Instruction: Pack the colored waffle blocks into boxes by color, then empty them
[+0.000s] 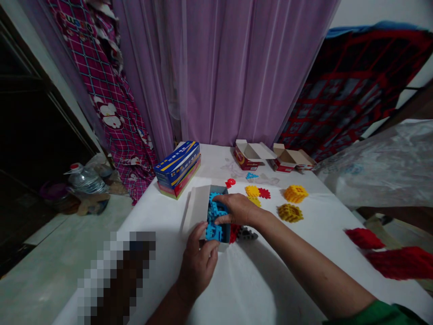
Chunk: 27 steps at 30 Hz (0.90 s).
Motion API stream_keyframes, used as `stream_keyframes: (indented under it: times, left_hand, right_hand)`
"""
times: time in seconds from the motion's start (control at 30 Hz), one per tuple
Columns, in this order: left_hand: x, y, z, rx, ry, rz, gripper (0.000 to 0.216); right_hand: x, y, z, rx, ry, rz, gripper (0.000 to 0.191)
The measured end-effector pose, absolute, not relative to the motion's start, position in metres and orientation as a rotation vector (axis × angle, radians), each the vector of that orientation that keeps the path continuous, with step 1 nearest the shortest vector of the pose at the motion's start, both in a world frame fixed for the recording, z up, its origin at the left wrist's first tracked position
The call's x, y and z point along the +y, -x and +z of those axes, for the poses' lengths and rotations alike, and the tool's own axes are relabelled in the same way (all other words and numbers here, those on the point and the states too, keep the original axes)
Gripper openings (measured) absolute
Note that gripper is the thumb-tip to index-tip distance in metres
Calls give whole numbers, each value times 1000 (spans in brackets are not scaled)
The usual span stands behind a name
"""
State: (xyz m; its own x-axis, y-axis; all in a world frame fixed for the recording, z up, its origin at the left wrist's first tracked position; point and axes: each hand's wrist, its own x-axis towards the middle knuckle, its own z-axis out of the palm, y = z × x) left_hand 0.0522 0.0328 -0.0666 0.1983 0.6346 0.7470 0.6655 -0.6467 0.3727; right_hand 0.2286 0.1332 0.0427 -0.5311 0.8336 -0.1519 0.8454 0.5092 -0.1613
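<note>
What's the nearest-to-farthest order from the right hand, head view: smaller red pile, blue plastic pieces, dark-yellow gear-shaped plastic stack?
1. Blue plastic pieces: at the right hand, inside the open cardboard box.
2. Dark-yellow gear-shaped plastic stack: to its right.
3. Smaller red pile: farther right, near the edge of the white-covered table.

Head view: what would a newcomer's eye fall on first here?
Probably the bright blue plastic pieces in the open, pale-flapped cardboard box mid-table, with the right hand reaching in and the left hand at its near end. Next, the yellow notched plastic stacks to the box's right, and the tall purple curtain behind the white-covered table.
</note>
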Motion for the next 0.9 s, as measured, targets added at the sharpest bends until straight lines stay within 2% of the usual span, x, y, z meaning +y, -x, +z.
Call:
stream_keyframes:
  times: [0.27, 0.4, 0.47, 0.67, 0.9]
  left_hand:
    - [32, -52, -63, -1297, 2420, -1474, 18]
    - [32, -52, -64, -1316, 2417, -1466, 18]
    - [32, -52, -64, -1317, 2420, -1463, 18]
    - [32, -52, -65, -1307, 2429, -1468, 18]
    - [33, -52, -66, -1292, 2414, -1496, 18]
  right_hand:
    - [136, -228, 33, 2768, -1437, -258, 71]
    - [135, -236, 34, 2758, -1444, -179, 34]
    - [132, -236, 37, 2760, -1412, -143, 25]
    - [119, -212, 39, 2759, -1219, -164, 24]
    - [123, -203, 38, 2628, -1228, -201, 25]
